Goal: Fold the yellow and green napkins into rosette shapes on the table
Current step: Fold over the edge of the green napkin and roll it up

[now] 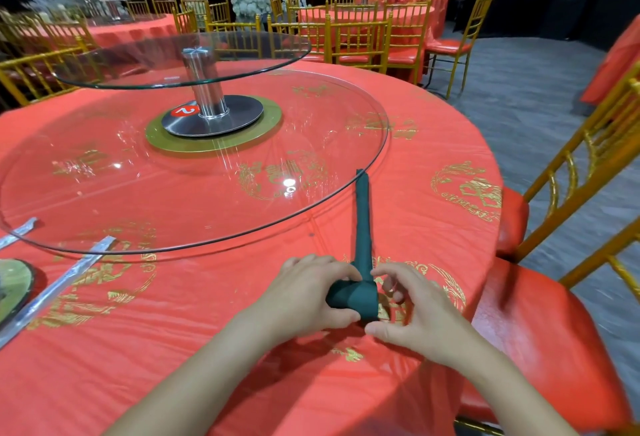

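Observation:
A dark green napkin (363,228) lies on the red tablecloth (207,331) as a long narrow strip. Its far end reaches under the edge of the glass turntable. Its near end is wound into a small coil (349,297). My left hand (304,293) grips the coil from the left, fingers over the top and thumb below. My right hand (412,311) pinches the coil's right side with thumb and curled fingers. No yellow napkin is in view.
A large glass turntable (346,200) covers the table's middle, with a smaller raised glass tier (277,58) on a metal post. Red-cushioned gold chairs (554,325) stand close at the right. A green plate (14,283) and metal strips (69,276) lie at the left.

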Demonstrator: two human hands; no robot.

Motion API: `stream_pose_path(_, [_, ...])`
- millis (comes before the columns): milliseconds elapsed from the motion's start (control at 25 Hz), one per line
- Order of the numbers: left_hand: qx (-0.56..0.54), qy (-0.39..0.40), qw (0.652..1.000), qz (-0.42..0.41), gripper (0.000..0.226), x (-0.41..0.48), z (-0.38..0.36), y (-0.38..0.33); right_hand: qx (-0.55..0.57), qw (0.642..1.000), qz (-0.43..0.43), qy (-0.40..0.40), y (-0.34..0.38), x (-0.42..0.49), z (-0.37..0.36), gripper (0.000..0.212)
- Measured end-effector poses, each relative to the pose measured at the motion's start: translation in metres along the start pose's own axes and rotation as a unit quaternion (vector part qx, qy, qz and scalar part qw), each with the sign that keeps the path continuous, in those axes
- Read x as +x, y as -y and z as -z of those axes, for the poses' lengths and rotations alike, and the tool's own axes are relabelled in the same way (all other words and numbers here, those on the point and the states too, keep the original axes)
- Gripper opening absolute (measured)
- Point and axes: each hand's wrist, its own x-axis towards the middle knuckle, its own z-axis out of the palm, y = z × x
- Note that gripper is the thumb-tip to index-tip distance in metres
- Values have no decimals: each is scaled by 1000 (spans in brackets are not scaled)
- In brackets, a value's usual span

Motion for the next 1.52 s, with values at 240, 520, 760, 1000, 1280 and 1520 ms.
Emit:
stream_pose_path(240, [-136,79,987,36,34,13,8,-1,25,1000,0,-13,2,3,5,46])
stream_pose_path(520, [-165,195,967,22,30,4,5,-12,45,998,13,33,3,-23,12,34])
stream_pose_path(760, [-171,253,951,46,42,8,6,-15,38,999,20,32,6,-26,15,33])
stream_pose_path(1000, [-198,277,939,57,22,9,12,-14,57,998,13,26,5,-26,15,27])
stream_pose_path(1280, [-161,183,968,59,30,4,10,-11,63,994,-37,80,-1,-11,20,22])
stream_pose_path(1520, [-100,32,994,-42,25,-6,11,-26,74,992,-59,86,-6,-2,20,10])
